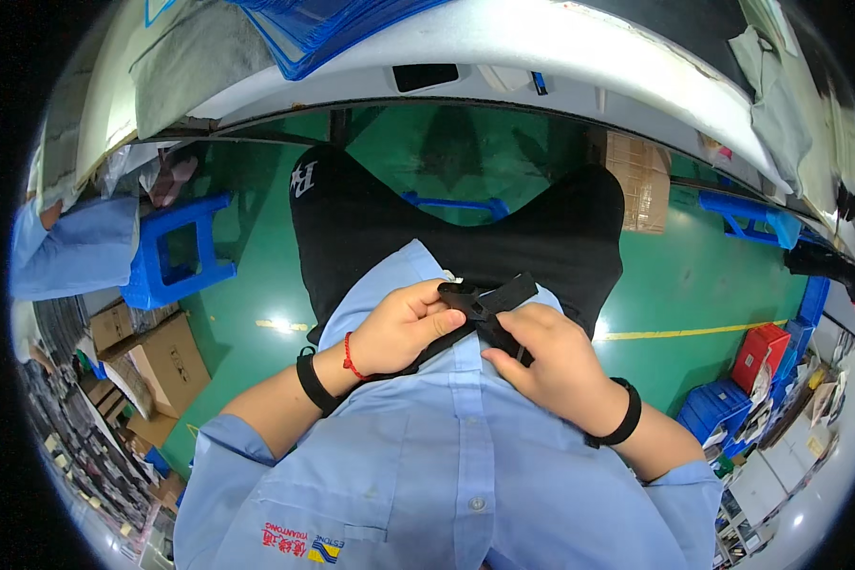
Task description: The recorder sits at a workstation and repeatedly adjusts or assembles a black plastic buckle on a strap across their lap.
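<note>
In front of my waist, both hands are closed on a black strap (513, 293) with a dark buckle-like piece. My left hand (401, 328) pinches the buckle end between thumb and fingers. My right hand (553, 363) grips the strap just to the right, fingers curled round it. One wide end of the strap sticks up between the hands. More black band runs along my waist under the left hand, partly hidden by it. Each wrist wears a black band, and the left one also has a red braided bracelet (350, 356).
A white-edged workbench (560, 43) stands ahead, holding a blue tray (323, 28) and a dark phone-like object (425, 76). At left are a blue stool (176, 252), a person's blue sleeve (85, 247) and cardboard boxes (171, 366). Red (760, 356) and blue crates (712, 410) stand right.
</note>
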Tool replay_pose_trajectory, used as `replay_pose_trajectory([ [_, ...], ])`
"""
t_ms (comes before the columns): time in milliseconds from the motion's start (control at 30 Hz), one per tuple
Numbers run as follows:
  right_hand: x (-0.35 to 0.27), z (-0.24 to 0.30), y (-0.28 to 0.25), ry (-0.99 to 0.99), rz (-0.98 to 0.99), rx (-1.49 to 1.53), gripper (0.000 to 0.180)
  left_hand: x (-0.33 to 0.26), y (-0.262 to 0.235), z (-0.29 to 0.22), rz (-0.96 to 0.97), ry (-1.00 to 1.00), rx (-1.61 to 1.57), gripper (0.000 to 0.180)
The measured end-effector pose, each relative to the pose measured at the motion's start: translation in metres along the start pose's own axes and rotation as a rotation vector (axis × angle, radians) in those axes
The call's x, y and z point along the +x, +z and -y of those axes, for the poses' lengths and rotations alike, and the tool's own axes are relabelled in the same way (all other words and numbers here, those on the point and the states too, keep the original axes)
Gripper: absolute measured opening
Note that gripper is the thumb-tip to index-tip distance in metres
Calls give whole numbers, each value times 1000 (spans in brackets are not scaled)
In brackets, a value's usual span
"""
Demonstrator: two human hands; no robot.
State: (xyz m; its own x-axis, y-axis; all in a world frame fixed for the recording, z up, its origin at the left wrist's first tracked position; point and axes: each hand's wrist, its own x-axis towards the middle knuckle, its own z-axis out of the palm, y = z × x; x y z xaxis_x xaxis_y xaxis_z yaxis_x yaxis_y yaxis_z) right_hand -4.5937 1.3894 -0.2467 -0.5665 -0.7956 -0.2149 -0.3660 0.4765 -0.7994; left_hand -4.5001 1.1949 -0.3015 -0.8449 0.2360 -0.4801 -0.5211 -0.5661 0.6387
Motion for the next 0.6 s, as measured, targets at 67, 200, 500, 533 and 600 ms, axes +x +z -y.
replay_pose_trajectory([
  [67,-4,2,5,1,-40,-14,25,1,1,2,-21,14,14,16],
  [200,2,-9,0,69,-17,190,23,1,-2,-5,-25,-82,44,19],
  [500,8,-12,3,-17,58,206,16,5,-7,-1,24,-77,255,26],
  [533,8,-11,5,-48,64,207,16,6,-5,-1,9,-88,282,26],
  [600,10,-11,1,-36,98,226,16,8,-9,8,-5,-29,289,26],
])
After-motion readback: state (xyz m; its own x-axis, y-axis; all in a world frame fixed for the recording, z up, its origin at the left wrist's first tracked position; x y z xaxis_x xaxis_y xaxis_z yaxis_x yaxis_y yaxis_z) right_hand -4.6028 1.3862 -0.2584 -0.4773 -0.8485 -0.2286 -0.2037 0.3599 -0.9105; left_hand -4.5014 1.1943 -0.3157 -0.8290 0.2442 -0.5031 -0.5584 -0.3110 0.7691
